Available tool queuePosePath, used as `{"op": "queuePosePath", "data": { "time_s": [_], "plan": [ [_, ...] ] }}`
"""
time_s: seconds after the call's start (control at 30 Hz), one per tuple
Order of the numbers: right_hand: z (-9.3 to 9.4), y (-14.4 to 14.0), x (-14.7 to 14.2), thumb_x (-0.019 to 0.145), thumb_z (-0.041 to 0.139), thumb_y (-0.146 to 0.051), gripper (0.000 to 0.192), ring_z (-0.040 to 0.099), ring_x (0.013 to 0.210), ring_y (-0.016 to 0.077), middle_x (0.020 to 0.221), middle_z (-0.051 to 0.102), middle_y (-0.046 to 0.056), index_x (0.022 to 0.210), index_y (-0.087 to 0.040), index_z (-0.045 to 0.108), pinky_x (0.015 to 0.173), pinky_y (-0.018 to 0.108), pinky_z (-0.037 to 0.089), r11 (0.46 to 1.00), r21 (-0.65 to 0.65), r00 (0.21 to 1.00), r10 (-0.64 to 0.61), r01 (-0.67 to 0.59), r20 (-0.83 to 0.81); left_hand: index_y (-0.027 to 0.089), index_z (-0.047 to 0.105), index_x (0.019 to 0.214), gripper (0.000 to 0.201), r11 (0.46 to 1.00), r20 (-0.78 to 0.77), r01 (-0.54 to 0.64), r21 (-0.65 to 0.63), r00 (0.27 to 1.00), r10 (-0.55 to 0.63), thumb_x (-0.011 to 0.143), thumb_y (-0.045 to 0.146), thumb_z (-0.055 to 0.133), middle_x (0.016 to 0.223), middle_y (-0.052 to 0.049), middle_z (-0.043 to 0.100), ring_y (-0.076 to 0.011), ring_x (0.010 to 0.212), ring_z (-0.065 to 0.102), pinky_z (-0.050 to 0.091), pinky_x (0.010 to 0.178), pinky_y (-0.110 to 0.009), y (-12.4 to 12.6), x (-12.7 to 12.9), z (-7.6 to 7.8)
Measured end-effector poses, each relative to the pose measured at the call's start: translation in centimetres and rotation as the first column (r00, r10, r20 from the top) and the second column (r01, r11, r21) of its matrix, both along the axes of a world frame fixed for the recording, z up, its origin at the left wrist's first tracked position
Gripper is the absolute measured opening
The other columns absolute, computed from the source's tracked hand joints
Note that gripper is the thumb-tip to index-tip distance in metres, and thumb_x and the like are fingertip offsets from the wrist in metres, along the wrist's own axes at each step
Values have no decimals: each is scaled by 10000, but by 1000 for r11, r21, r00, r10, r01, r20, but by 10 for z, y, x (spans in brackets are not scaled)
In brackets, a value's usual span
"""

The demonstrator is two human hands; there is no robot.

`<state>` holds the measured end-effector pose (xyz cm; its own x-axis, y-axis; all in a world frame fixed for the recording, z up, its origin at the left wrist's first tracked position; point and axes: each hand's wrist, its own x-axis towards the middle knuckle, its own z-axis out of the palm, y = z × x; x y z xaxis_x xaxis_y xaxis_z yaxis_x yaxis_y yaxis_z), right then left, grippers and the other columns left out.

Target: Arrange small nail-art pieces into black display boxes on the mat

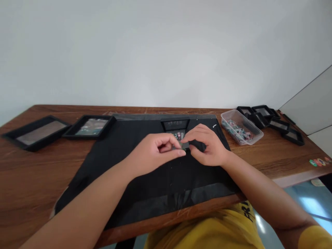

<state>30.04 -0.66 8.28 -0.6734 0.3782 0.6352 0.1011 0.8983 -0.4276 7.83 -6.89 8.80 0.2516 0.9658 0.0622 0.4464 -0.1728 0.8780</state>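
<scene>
On the black mat (145,186) sits a small black frame-like box (164,125) with a raised far wall. Small coloured pieces (178,135), some pink and greenish, lie on its grey inside. My left hand (158,152) is at the box's near left side, thumb and index finger nearly together in a pinch; whatever lies between the tips is too small to name. From the right, my right hand (207,145) reaches over the box. Its index finger points down at the pieces, and its thumb stays apart from that finger. Both hands partly cover the box.
A clear plastic tub (255,133) of small colourful packets or pieces stands right of the mat. Several black frames (293,136) are piled beyond it. Two more lie left: one frame (36,133) with a plain base, another frame (75,131) with shiny contents. A white wall (155,52) bounds the wooden table.
</scene>
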Motion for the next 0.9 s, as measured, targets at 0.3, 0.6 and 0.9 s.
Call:
{"op": "queuePosePath", "data": {
  "time_s": [0.3, 0.6, 0.9],
  "plan": [
    [-5, -4, -4, 1043, 705, -379, 200, 729, 879, 169, 979, 820, 49, 1158, -241, 792, 850, 355, 563, 993, 115, 999, 8, -2, -51, 194, 667, 638, 380, 998, 133, -56, -28, 989, 59, 748, 535, 791, 512, 79, 337, -76, 490, 273, 234, 463, -224, 6, -4, -4],
    [-4, -6, -3, 1049, 689, -264, 151, 701, 851, 157, 956, 811, 29, 1136, -270, 813, 820, 344, 574, 982, 187, 992, 35, -12, -119, 196, 764, 673, 330, 996, 171, -52, -76, 983, 64, 704, 519, 823, 540, 2, 574, -102, 515, 398, 325, 465, -228, 8, -9, -9],
    [-2, -2, -2, 1059, 677, -307, 151, 733, 824, 166, 944, 828, 37, 1128, -253, 799, 840, 365, 570, 995, 99, 992, 7, 5, -124, 201, 807, 733, 329, 996, 180, -53, -74, 982, 65, 740, 530, 797, 530, 33, 488, -96, 510, 389, 318, 459, -214, 8, -5, -7]
  ]
}}
